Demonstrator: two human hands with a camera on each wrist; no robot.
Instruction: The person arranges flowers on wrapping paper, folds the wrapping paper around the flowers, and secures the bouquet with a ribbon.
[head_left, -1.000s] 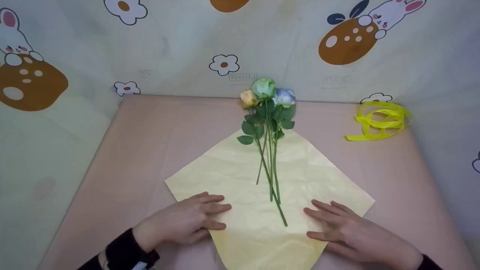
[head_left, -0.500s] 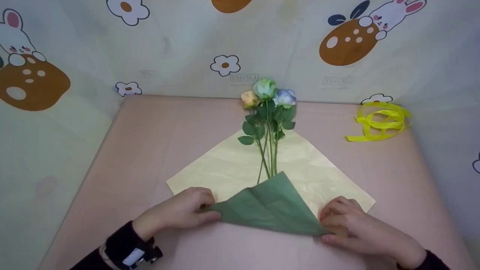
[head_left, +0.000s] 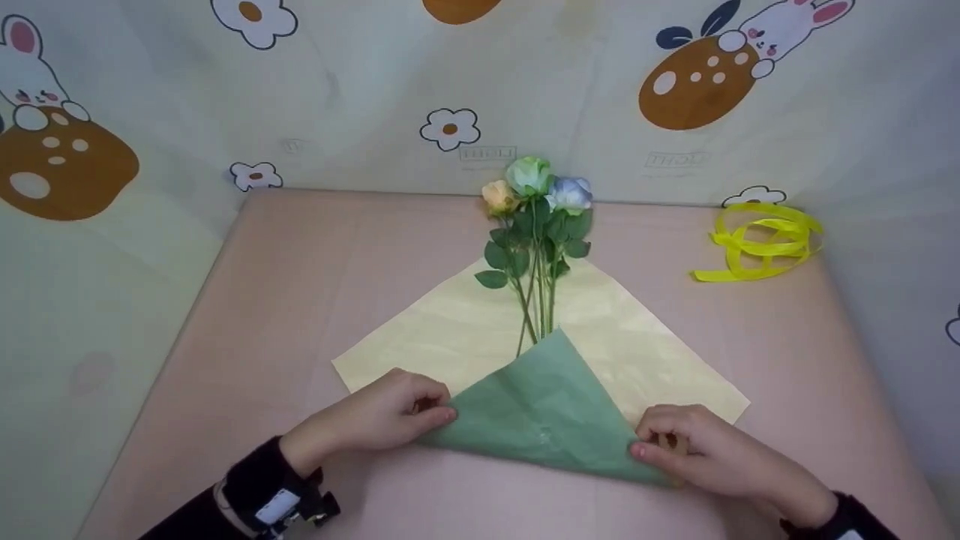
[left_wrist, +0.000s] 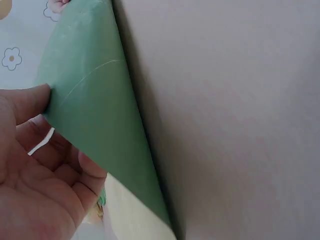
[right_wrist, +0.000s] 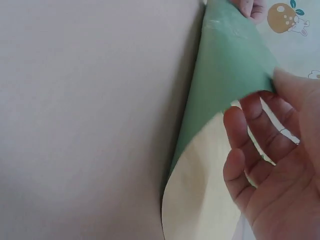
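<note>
A sheet of wrapping paper point(head_left: 420, 330), cream on its upper face, lies on the table with its near corner folded up as a green flap point(head_left: 540, 412). My left hand point(head_left: 382, 412) pinches the flap's left edge between thumb and fingers. On the opposite edge, my right hand point(head_left: 705, 450) pinches the flap in the same way. The left wrist view shows the left thumb on the green side point(left_wrist: 95, 100); in the right wrist view the right thumb presses the flap's edge point(right_wrist: 240, 65). Three artificial roses point(head_left: 530, 177), orange, green and blue, lie on the sheet, their lower stems hidden under the flap.
A loose coil of yellow ribbon point(head_left: 765, 244) lies at the table's back right. The pink-covered table point(head_left: 285, 300) ends at a patterned curtain point(head_left: 360, 97) behind the flower heads.
The sheet's near corner has been folded up over the stems, showing its green underside. Both hands, earlier spread on the paper, now pinch the flap's edges. Its tip has moved slightly further up.
</note>
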